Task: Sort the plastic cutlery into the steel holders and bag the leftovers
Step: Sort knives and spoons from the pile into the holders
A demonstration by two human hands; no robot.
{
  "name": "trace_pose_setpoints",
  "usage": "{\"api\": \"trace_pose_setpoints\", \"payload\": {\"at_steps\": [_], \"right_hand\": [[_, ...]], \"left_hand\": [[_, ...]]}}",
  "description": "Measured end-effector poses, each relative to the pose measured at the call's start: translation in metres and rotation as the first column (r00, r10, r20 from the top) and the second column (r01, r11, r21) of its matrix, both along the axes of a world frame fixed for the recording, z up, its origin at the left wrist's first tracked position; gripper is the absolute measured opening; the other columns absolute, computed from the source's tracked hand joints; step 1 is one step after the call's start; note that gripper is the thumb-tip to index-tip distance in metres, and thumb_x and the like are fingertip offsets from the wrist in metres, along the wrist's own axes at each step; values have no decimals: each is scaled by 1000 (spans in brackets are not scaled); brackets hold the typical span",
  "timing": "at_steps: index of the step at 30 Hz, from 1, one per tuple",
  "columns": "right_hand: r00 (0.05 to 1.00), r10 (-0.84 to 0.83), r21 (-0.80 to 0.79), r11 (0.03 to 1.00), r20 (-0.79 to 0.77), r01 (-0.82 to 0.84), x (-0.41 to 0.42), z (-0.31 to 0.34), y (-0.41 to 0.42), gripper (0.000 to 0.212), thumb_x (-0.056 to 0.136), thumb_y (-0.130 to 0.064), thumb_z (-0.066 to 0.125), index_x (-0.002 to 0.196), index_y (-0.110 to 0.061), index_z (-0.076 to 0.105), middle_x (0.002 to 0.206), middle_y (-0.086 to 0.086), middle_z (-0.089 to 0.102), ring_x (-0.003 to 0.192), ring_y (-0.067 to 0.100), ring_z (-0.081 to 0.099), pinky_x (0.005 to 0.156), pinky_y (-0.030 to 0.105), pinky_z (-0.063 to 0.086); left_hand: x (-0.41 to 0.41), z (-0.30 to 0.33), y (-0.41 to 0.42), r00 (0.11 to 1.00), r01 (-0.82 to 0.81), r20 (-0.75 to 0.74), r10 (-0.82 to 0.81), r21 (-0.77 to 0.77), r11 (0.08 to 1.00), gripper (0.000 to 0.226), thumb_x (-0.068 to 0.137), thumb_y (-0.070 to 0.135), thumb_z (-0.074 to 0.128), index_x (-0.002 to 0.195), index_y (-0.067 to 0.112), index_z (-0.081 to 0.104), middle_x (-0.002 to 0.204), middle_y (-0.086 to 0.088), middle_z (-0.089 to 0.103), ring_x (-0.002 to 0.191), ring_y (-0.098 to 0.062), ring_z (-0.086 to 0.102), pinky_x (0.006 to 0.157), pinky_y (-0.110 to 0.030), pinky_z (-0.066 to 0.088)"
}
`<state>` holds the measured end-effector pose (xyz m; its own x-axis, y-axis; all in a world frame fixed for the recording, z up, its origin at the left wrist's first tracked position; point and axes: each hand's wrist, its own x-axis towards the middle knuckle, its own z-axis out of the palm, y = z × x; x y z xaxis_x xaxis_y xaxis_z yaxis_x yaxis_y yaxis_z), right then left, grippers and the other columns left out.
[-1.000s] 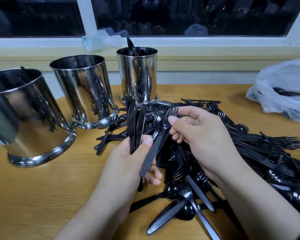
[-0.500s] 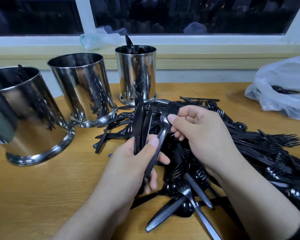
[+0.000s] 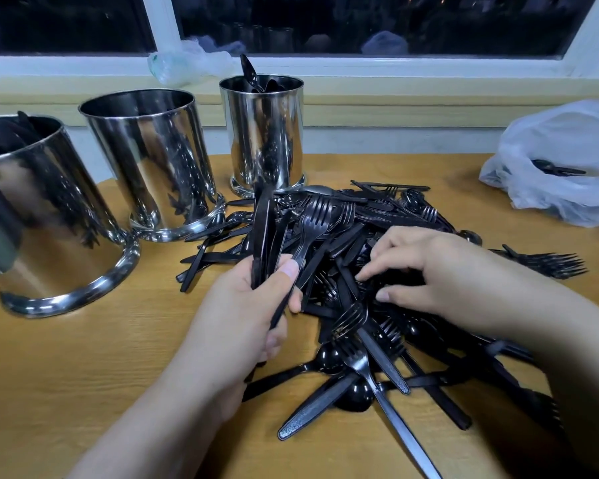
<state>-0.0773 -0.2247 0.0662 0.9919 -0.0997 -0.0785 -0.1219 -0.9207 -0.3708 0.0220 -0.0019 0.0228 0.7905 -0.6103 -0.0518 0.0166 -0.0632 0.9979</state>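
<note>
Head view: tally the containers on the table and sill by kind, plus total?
Shiny cylindrical steel holders: 3 (left, middle, right)
White translucent plastic bag holding black cutlery: 1
Crumpled clear plastic bag on the window sill: 1
Total: 5

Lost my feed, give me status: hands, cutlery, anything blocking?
Left hand grips knives and a fork. Right hand open, fingers in the pile. Holders unobstructed.

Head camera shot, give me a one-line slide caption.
Left hand grips a bunch of black cutlery while the right hand reaches into the pile beside three steel holders.
</note>
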Motion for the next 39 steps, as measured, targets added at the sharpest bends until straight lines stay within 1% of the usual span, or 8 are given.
{"api": "trace_pose_setpoints", "payload": {"at_steps": [2,7,12,17,24,28,32,39], "right_hand": [[1000,9,-42,999,18,-9,2,-7,1,17,93,-40,68,106,-52,68,112,-32,49,112,-10,44,95,21,35],[995,26,-52,998,97,-21,5,-12,3,17,93,-39,68,109,-45,68,111,-27,51,109,-6,42,95,20,33],[992,42,-62,997,116,-35,8,-18,4,15,93,-38,70,107,-43,69,107,-26,54,107,-2,45,93,21,35],[984,54,-68,997,167,-43,10,-23,4,12,92,-36,71,103,-41,69,101,-25,57,104,-6,44,87,6,29],[942,-18,-4,1000,336,20,9,-23,4,10,94,-34,67,100,-35,74,102,-24,60,109,-1,52,96,18,38],[875,-156,172,981,459,85,9,-17,7,7,92,-33,68,93,-38,72,102,-18,60,96,6,57,81,17,40],[767,-383,525,848,515,70,10,-1,20,8,92,-26,71,84,-28,73,75,-14,66,64,4,55,63,16,44],[890,-435,930,366,137,36,29,-8,61,12,92,-8,69,89,4,73,74,11,69,65,19,64,66,30,57]], "left_hand": [[0,0,0,1000,-11,2,11,3,1000,38,103,42,53,69,25,60,69,-29,41,44,-17,29,41,-22,28],[-3,3,-1,997,-64,-34,63,-30,997,30,106,37,51,86,14,54,50,7,49,40,-10,29,40,-22,25],[-4,5,-2,997,-69,-36,68,-17,997,34,106,37,51,88,9,53,47,8,46,40,-10,28,39,-21,25],[-5,6,-1,997,-68,-34,68,-12,998,36,105,38,52,85,8,54,47,5,41,40,-12,28,39,-22,25],[-1,5,-1,996,-92,-3,92,-25,995,35,105,38,51,84,10,54,46,8,44,39,-13,30,40,-22,27],[1,6,0,993,-112,22,112,-17,994,40,104,42,51,79,12,55,48,-3,40,41,-17,31,40,-23,28],[-3,7,-1,992,-114,55,114,8,993,37,104,43,51,79,16,55,53,0,50,42,-15,40,42,-26,35],[-8,11,-5,990,-112,-90,104,-86,990,17,105,28,54,97,14,61,70,-3,63,58,-25,68,47,-30,53]]}}
